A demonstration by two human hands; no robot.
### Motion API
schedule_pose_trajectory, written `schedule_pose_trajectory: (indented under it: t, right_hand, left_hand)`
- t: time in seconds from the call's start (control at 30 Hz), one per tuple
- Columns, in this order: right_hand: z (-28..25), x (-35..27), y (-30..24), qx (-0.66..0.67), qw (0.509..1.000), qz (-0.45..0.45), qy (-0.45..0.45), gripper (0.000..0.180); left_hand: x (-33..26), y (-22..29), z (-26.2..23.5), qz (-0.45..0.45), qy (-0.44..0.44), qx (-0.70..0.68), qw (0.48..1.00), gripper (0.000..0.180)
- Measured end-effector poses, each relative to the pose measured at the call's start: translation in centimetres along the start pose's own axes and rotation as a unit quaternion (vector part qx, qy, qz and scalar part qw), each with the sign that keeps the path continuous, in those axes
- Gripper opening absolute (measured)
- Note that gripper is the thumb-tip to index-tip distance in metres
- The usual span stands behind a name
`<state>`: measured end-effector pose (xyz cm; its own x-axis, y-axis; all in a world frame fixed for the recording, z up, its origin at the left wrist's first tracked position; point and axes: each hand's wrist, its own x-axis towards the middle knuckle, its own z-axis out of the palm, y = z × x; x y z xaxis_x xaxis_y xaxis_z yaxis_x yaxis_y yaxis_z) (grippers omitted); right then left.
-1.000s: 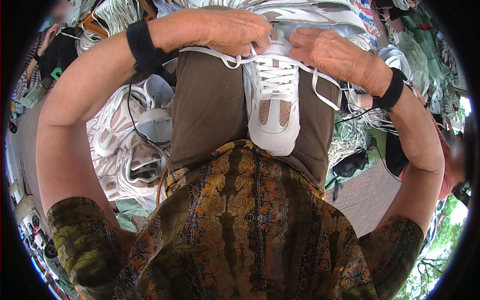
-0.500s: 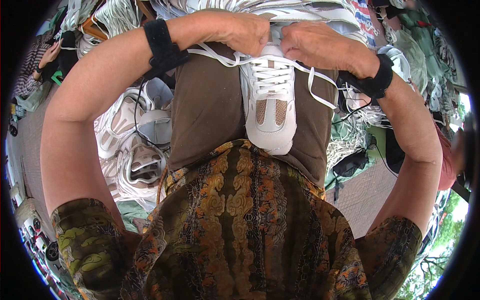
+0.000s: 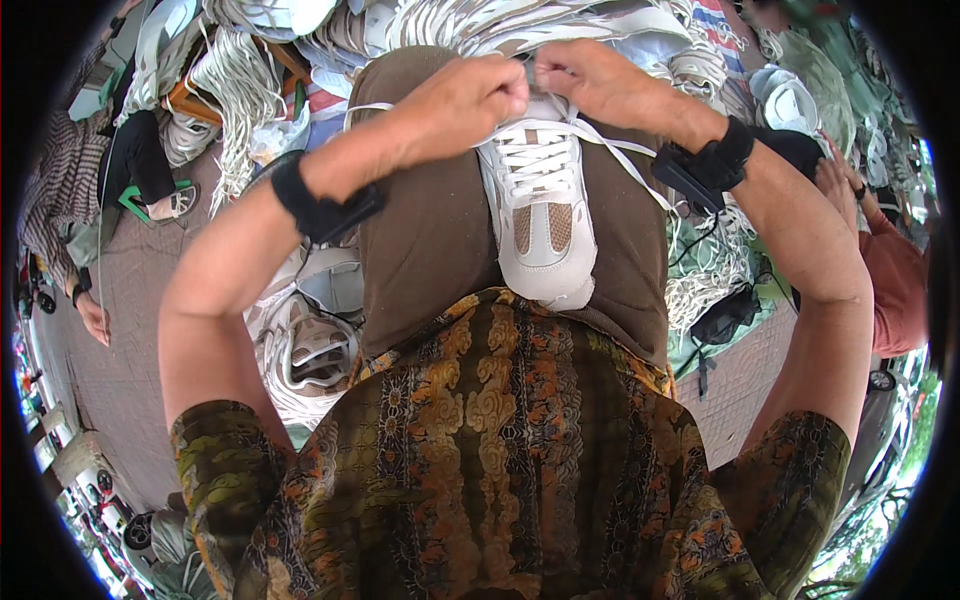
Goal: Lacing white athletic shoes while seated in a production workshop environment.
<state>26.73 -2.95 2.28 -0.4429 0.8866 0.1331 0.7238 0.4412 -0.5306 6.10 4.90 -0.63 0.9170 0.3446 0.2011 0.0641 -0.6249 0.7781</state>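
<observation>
A white and beige sneaker [image 3: 545,270] lies on my lap, toe toward me, with crossed white laces [image 3: 540,160] over its tongue. At its ankle end, my left hand [image 3: 490,95] is closed in a pinch, fingers curled inward. Just across from it, my right hand [image 3: 590,78] is closed too, thumb and forefinger together. What either hand pinches is hidden. One loose shoelace end [image 3: 625,165] trails right over my brown trouser leg [image 3: 420,230]; another passes behind my left wrist.
Piled shoes and laces [image 3: 480,25] fill the far side. More sneakers [image 3: 310,345] sit by my left leg. Bundled white laces [image 3: 710,270] and a black mesh item [image 3: 725,315] lie on the right. A person in a striped sleeve [image 3: 75,180] is at left, another person [image 3: 895,285] at right.
My left hand has shifted slightly left and nearer me, my right hand a little left. The left lace now hangs mostly behind my forearm. The view has turned, showing more of the person at left.
</observation>
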Motion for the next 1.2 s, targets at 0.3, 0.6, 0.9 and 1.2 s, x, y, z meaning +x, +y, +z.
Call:
schedule_pose_trajectory:
  t: [0.3,0.6,0.9,1.2]
  right_hand:
    - [2.3,12.2,-12.2,0.393,0.909,-0.085,-0.105,0.029]
    - [-5.5,1.9,-3.0,0.187,0.981,0.032,0.040,0.025]
    - [-2.2,-6.1,-2.5,0.131,0.976,0.168,0.041,0.028]
    - [-0.2,-4.1,0.5,-0.152,0.986,-0.065,0.039,0.013]
  left_hand:
    - [-8.7,16.8,2.5,0.232,-0.305,-0.176,0.907,0.011]
    - [-1.1,10.3,-8.9,0.094,0.233,-0.241,0.937,0.023]
    - [-2.0,-0.9,-4.4,-0.086,0.054,0.067,0.993,0.017]
    - [-2.2,0.7,-1.9,-0.003,-0.017,0.290,0.957,0.013]
